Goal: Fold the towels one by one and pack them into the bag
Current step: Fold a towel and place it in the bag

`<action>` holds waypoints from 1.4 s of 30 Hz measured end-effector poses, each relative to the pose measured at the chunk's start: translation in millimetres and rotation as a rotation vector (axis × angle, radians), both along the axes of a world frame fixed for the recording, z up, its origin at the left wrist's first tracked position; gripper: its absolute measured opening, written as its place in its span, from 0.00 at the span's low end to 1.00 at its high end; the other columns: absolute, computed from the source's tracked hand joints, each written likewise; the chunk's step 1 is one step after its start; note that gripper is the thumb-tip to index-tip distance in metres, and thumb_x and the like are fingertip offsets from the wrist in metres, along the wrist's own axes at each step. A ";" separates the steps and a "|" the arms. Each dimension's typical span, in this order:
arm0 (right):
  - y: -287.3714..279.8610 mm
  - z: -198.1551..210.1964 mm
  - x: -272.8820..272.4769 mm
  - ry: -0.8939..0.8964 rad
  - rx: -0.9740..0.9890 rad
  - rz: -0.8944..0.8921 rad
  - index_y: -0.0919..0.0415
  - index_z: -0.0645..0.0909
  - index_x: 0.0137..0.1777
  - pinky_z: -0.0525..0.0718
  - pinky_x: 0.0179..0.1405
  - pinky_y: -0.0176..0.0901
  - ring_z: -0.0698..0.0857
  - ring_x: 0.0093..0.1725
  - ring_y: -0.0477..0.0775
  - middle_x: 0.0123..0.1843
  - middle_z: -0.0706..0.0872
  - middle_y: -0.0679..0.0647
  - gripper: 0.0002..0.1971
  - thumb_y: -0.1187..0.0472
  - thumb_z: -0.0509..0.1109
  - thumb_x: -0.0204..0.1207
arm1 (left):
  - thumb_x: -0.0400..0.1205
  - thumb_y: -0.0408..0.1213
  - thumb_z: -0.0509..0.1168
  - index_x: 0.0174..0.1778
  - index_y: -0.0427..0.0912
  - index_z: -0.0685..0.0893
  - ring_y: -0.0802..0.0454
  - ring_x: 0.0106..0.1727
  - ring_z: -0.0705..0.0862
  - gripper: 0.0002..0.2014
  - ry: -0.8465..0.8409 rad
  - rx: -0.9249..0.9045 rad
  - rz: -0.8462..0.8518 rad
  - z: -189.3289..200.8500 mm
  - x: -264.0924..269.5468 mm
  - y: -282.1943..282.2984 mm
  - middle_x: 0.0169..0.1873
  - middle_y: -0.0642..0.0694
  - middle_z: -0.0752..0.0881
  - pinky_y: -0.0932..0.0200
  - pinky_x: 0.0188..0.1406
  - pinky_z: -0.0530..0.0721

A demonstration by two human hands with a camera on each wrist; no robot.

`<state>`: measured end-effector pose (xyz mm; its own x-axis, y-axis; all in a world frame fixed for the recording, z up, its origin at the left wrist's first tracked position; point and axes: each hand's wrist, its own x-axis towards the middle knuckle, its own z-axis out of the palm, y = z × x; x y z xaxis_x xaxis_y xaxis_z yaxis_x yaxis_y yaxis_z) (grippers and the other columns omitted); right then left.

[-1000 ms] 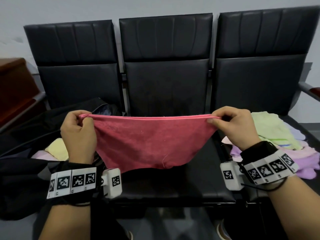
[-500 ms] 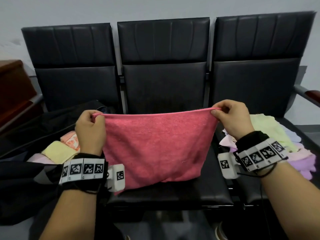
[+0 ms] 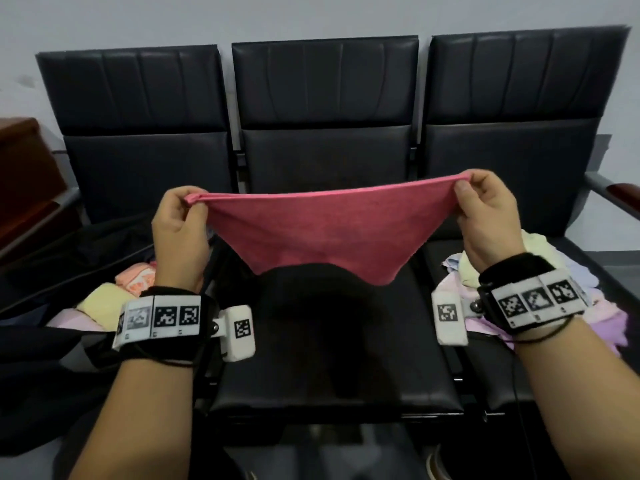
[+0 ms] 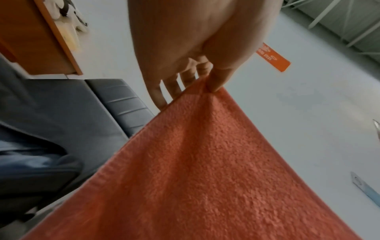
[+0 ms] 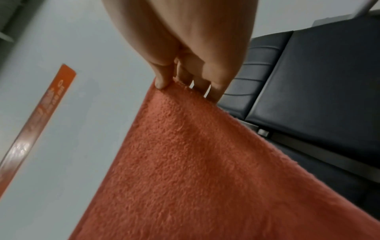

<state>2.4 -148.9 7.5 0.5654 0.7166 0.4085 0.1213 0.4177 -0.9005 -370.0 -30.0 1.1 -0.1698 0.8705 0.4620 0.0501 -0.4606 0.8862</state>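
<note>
A pink-red towel hangs stretched in the air above the middle black seat. My left hand pinches its top left corner and my right hand pinches its top right corner. The top edge is taut and the cloth sags to a point in the middle. In the left wrist view the thumb and fingers clamp the towel. In the right wrist view the fingers clamp the towel's corner. An open black bag on the left seat holds folded towels.
A heap of loose pastel towels lies on the right seat. Black chair backs stand behind the towel. A brown wooden cabinet is at the far left, and a chair armrest at the far right.
Both hands have risen and spread apart, pulling the top edge taut. The towel, which hung down flat half a second ago, now sags into a narrower point and its lower edge is higher.
</note>
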 end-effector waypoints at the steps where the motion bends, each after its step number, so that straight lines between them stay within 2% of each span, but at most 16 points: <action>1: -8.6 -10.4 -1.3 0.006 -0.024 -0.001 0.51 0.81 0.48 0.81 0.43 0.39 0.80 0.40 0.43 0.40 0.84 0.46 0.09 0.66 0.64 0.84 | 0.80 0.30 0.61 0.44 0.54 0.84 0.61 0.45 0.84 0.12 0.002 -0.008 -0.003 -9.7 -2.2 -5.1 0.42 0.55 0.87 0.66 0.47 0.83; 3: -25.9 -35.0 -5.7 0.015 -0.090 -0.013 0.51 0.81 0.47 0.78 0.40 0.40 0.78 0.37 0.45 0.37 0.82 0.47 0.10 0.67 0.64 0.85 | 0.80 0.30 0.62 0.44 0.52 0.85 0.55 0.46 0.84 0.11 -0.010 -0.072 -0.028 -34.4 -6.9 -15.1 0.42 0.51 0.87 0.57 0.50 0.83; 6: -47.8 -74.5 -13.0 0.082 -0.202 0.013 0.53 0.81 0.45 0.75 0.38 0.43 0.75 0.35 0.48 0.35 0.78 0.52 0.11 0.69 0.64 0.85 | 0.78 0.32 0.64 0.36 0.52 0.87 0.48 0.39 0.79 0.11 -0.037 -0.268 -0.072 -75.8 -15.9 -30.6 0.35 0.46 0.83 0.51 0.38 0.77; 9: -65.8 -109.1 -16.2 0.144 -0.304 0.045 0.55 0.81 0.43 0.76 0.32 0.36 0.75 0.33 0.48 0.35 0.77 0.56 0.12 0.70 0.63 0.84 | 0.78 0.24 0.62 0.29 0.49 0.87 0.48 0.38 0.77 0.18 -0.012 -0.396 -0.109 -111.5 -25.2 -46.6 0.29 0.50 0.82 0.52 0.39 0.75; 11: -76.0 -128.8 -15.7 0.180 -0.351 0.057 0.54 0.81 0.41 0.75 0.27 0.32 0.75 0.31 0.45 0.34 0.78 0.56 0.13 0.70 0.63 0.84 | 0.79 0.21 0.61 0.26 0.48 0.87 0.52 0.35 0.76 0.21 0.035 -0.456 -0.121 -129.9 -29.7 -57.3 0.26 0.52 0.82 0.57 0.35 0.74; 15: -85.7 -162.6 -9.4 0.193 -0.458 0.053 0.59 0.82 0.44 0.73 0.30 0.39 0.75 0.35 0.53 0.36 0.81 0.60 0.07 0.69 0.66 0.83 | 0.79 0.23 0.62 0.26 0.46 0.87 0.50 0.30 0.71 0.19 0.066 -0.602 -0.139 -156.8 -32.8 -69.1 0.27 0.43 0.76 0.56 0.31 0.67; 17: -85.3 -176.1 -6.3 0.179 -0.519 0.040 0.61 0.83 0.46 0.69 0.32 0.42 0.72 0.37 0.58 0.38 0.80 0.64 0.04 0.66 0.68 0.82 | 0.79 0.24 0.62 0.26 0.47 0.87 0.49 0.31 0.72 0.20 0.096 -0.659 -0.131 -167.1 -31.6 -69.0 0.27 0.43 0.77 0.56 0.31 0.67; 19: -82.0 -187.6 -3.5 0.135 -0.559 -0.003 0.57 0.85 0.41 0.70 0.30 0.40 0.74 0.34 0.55 0.35 0.82 0.62 0.07 0.65 0.70 0.80 | 0.79 0.24 0.63 0.27 0.45 0.87 0.50 0.31 0.72 0.17 0.123 -0.699 -0.104 -175.4 -27.7 -66.2 0.27 0.45 0.78 0.58 0.31 0.67; 22: -70.6 -202.1 1.5 0.062 -0.599 -0.059 0.55 0.86 0.38 0.73 0.23 0.31 0.76 0.25 0.41 0.28 0.84 0.48 0.08 0.63 0.73 0.78 | 0.79 0.24 0.64 0.33 0.41 0.87 0.52 0.30 0.74 0.12 0.167 -0.730 -0.071 -185.6 -20.0 -57.9 0.27 0.47 0.80 0.59 0.30 0.68; 24: -59.0 -210.2 6.3 0.024 -0.621 -0.081 0.56 0.85 0.39 0.74 0.27 0.34 0.77 0.26 0.41 0.29 0.85 0.48 0.06 0.61 0.74 0.78 | 0.79 0.25 0.64 0.36 0.38 0.88 0.53 0.31 0.76 0.10 0.215 -0.737 -0.059 -191.2 -15.6 -50.3 0.29 0.47 0.82 0.60 0.30 0.71; 29: -25.3 -225.2 19.2 0.001 -0.645 -0.135 0.55 0.85 0.38 0.76 0.38 0.41 0.79 0.33 0.44 0.33 0.86 0.49 0.05 0.58 0.76 0.75 | 0.79 0.26 0.64 0.41 0.37 0.89 0.58 0.39 0.82 0.08 0.306 -0.720 -0.015 -200.4 -3.5 -23.5 0.37 0.47 0.88 0.64 0.41 0.79; 33: -2.3 -236.3 23.7 -0.064 -0.676 -0.178 0.55 0.84 0.37 0.75 0.35 0.38 0.78 0.32 0.44 0.33 0.86 0.50 0.06 0.59 0.76 0.75 | 0.79 0.25 0.64 0.39 0.41 0.88 0.55 0.43 0.83 0.10 0.358 -0.729 0.000 -212.7 9.2 0.2 0.39 0.46 0.88 0.62 0.45 0.79; 35: 5.6 -242.5 25.4 -0.130 -0.740 -0.199 0.55 0.83 0.38 0.79 0.34 0.38 0.80 0.32 0.46 0.36 0.86 0.54 0.06 0.61 0.75 0.75 | 0.80 0.26 0.63 0.44 0.39 0.88 0.49 0.48 0.85 0.08 0.416 -0.752 0.012 -221.1 15.7 8.2 0.42 0.44 0.88 0.60 0.48 0.79; 38: 6.1 -253.2 27.3 -0.244 -0.926 -0.155 0.58 0.81 0.48 0.84 0.45 0.50 0.85 0.40 0.60 0.39 0.85 0.55 0.06 0.59 0.74 0.76 | 0.82 0.30 0.62 0.62 0.37 0.85 0.39 0.59 0.86 0.14 0.525 -0.805 0.049 -233.1 18.8 8.2 0.53 0.40 0.88 0.52 0.62 0.82; 39: 1.9 -257.5 28.3 -0.339 -1.003 -0.141 0.58 0.81 0.52 0.81 0.48 0.48 0.84 0.43 0.59 0.38 0.84 0.52 0.09 0.56 0.75 0.76 | 0.82 0.31 0.63 0.67 0.37 0.81 0.37 0.59 0.86 0.17 0.526 -0.815 0.046 -236.4 17.0 4.9 0.53 0.41 0.88 0.48 0.65 0.82; 42: -14.1 -265.5 27.0 -0.464 -1.124 -0.124 0.58 0.84 0.58 0.75 0.51 0.41 0.82 0.47 0.53 0.40 0.84 0.47 0.16 0.51 0.75 0.75 | 0.75 0.35 0.67 0.61 0.41 0.82 0.34 0.56 0.86 0.17 0.548 -0.850 0.002 -243.0 7.4 -8.5 0.47 0.42 0.87 0.40 0.63 0.84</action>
